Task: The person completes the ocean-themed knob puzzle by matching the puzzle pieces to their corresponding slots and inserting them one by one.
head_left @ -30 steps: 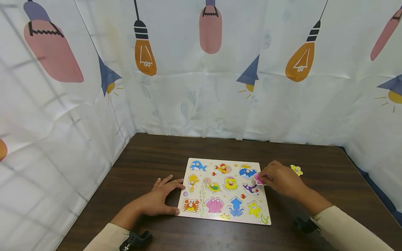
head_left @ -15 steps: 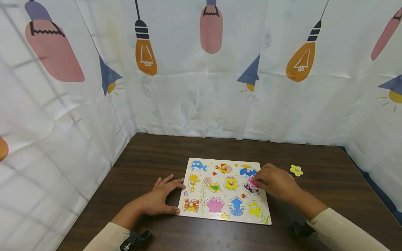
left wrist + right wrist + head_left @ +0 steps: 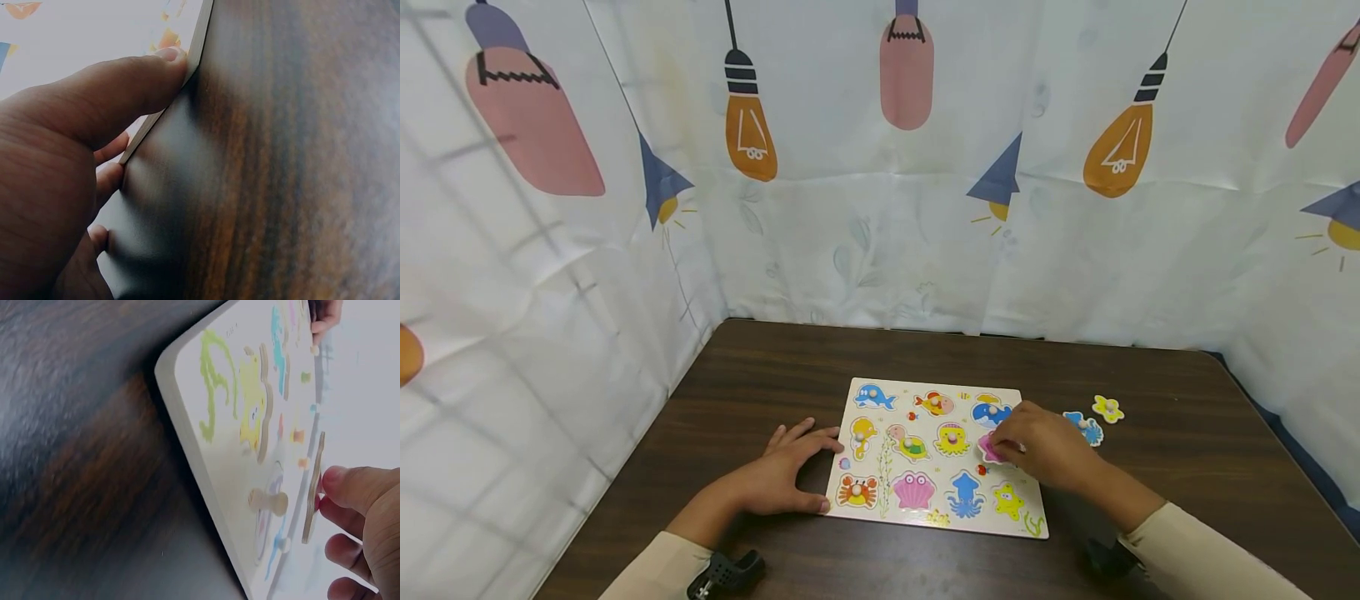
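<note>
A wooden puzzle board (image 3: 898, 523) with sea-animal pictures lies on the table, several of its pieces carrying small knobs. My right hand (image 3: 1048, 446) pinches a pink puzzle piece (image 3: 988, 448) by thumb and finger. In the right wrist view this puzzle piece (image 3: 314, 487) is seen edge-on, raised over the board near a knobbed piece. It overlaps the purple piece in the head view. My left hand (image 3: 786, 471) lies spread at the board's left edge, with the thumb (image 3: 150, 78) on the rim and other fingertips against the side.
Right of the board lie a blue puzzle piece (image 3: 1084, 428) with a knob and a yellow flower-shaped piece (image 3: 1108, 408). The dark wooden table (image 3: 790, 358) meets a patterned white curtain (image 3: 865, 250) at the back and left.
My right hand has moved left and slightly down with the pink puzzle piece, from the board's right edge to over the purple piece. The blue puzzle piece has come into sight. My left hand stays put.
</note>
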`<state>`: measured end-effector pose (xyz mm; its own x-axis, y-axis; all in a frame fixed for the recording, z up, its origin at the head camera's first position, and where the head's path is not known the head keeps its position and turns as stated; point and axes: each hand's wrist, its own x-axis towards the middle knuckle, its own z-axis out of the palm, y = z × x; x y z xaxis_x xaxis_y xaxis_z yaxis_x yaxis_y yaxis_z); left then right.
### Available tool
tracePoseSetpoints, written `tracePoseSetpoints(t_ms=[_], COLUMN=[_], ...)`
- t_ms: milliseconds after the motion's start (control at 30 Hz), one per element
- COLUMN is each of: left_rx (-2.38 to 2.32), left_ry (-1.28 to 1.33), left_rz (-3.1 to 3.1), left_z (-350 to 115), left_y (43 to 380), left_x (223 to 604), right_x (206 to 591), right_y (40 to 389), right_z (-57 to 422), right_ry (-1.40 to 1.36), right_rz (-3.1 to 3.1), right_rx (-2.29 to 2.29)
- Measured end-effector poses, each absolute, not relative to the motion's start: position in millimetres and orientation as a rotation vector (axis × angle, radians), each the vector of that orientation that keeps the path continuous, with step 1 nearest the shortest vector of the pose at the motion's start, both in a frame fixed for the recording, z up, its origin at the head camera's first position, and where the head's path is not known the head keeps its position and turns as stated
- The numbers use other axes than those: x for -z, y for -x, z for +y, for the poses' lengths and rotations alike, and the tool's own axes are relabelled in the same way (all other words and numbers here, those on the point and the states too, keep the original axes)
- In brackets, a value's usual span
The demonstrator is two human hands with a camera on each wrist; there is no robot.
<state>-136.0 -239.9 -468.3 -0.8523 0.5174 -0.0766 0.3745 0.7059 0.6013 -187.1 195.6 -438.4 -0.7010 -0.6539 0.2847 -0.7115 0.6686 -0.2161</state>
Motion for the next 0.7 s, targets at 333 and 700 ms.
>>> tracePoseSetpoints(t_ms=[333, 700], left_rx=[-0.860, -0.867], left_ry=[-0.717, -0.716], left_rz=[2.680, 2.684], left_z=[-240.8, -240.5], left_y=[136.3, 136.5], left_x=[469.7, 469.2], right_x=[442.4, 449.8], right_y=[183.3, 182.1], right_z=[185.1, 175.5], right_ry=[-1.125, -1.202], right_rz=[-2.706, -2.632], right_rx=[-0.443, -0.466])
